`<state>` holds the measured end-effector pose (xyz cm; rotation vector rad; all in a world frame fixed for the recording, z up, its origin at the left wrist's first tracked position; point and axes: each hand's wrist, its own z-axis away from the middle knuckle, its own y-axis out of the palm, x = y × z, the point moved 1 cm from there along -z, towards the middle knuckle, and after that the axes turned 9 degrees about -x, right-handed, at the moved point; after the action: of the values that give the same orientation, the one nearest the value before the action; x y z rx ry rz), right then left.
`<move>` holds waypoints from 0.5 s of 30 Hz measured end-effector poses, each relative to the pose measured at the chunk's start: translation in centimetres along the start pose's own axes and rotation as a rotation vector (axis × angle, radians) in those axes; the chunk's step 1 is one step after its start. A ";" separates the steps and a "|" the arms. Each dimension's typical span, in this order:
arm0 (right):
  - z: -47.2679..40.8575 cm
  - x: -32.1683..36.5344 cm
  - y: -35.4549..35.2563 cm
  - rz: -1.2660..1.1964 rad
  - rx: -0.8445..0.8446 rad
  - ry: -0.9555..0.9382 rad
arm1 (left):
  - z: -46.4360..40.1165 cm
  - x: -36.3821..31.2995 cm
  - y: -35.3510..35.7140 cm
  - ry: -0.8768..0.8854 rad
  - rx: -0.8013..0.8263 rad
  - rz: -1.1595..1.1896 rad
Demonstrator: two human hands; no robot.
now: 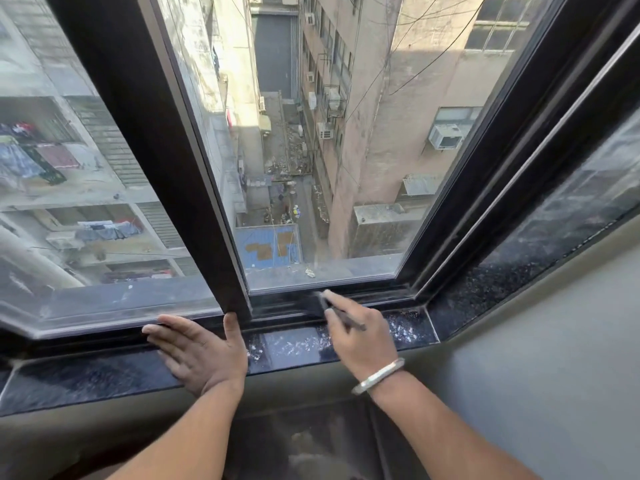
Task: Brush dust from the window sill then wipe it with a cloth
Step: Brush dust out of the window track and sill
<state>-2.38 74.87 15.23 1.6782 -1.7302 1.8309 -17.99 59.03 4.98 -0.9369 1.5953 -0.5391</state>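
Note:
The dark speckled stone window sill [86, 375] runs across the view below the dark window frame, with pale dust flecks between my hands. My right hand [360, 337] grips a thin dark-handled brush [341, 315]; its blurred bristle end sits in the window track just right of the centre post. My left hand [197, 351] lies flat on the sill, fingers spread, with the thumb against the foot of the centre post [235, 306]. No cloth is in view.
Glass panes fill the frame, looking far down on an alley and buildings. The sill bends at an angle on the right [485, 282] and runs on under another pane. A grey wall [519, 375] lies below the sill. A metal bangle [377, 375] circles my right wrist.

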 end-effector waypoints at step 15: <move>0.2 -1.7 -2.9 0.157 -0.054 -0.124 | 0.2 -0.3 -0.4 -0.017 0.020 0.000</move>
<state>0.43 76.68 15.75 1.7132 -1.9952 1.7577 -17.67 59.03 5.40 -0.9246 1.5721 -0.5450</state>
